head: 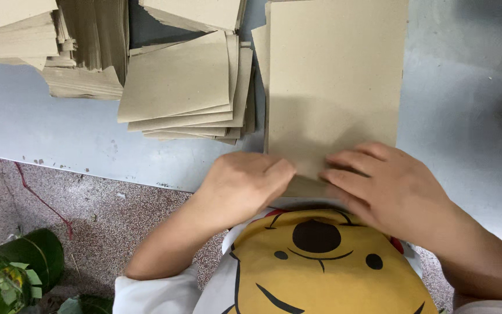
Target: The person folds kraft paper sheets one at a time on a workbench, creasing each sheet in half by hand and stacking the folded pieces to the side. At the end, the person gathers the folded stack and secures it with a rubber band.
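A large brown cardboard sheet (335, 75) lies on the pale blue-grey table (466, 116), reaching from the far edge to the near edge in front of me. My left hand (242, 183) is curled with its fingertips pressing the sheet's near left corner. My right hand (382, 183) lies with fingers spread over the sheet's near edge, pressing it down. The sheet's near edge looks bent or folded under my hands, partly hidden by them.
A fanned stack of smaller brown cardboard sheets (184, 87) lies left of the big sheet. More stacks (47, 43) sit at the far left. A speckled floor (82, 203) shows below the table edge, with a green object (13, 270) at bottom left.
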A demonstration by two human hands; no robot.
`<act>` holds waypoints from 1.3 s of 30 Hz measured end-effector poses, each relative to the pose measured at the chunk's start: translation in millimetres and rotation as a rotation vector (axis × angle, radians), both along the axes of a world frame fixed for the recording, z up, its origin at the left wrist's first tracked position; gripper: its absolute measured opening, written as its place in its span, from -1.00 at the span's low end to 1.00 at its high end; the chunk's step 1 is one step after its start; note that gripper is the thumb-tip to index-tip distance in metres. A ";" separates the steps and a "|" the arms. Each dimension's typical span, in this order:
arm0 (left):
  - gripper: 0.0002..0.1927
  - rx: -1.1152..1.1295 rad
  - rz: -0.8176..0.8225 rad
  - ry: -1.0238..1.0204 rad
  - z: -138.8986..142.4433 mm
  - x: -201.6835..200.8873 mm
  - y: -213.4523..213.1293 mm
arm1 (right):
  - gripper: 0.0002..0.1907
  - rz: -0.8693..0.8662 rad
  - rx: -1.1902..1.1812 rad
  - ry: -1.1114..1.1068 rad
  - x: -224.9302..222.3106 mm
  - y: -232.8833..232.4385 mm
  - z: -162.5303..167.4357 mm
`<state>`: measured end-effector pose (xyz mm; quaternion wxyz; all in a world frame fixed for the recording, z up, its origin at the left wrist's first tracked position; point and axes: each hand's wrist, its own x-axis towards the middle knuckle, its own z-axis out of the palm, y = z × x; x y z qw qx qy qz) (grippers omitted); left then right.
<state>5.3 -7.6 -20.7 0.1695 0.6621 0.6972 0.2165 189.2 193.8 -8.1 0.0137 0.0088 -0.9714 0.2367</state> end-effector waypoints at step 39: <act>-0.84 0.080 -0.045 -0.493 22.7 25.6 10.8 | -0.85 -0.186 -0.250 0.209 -12.1 0.3 38.5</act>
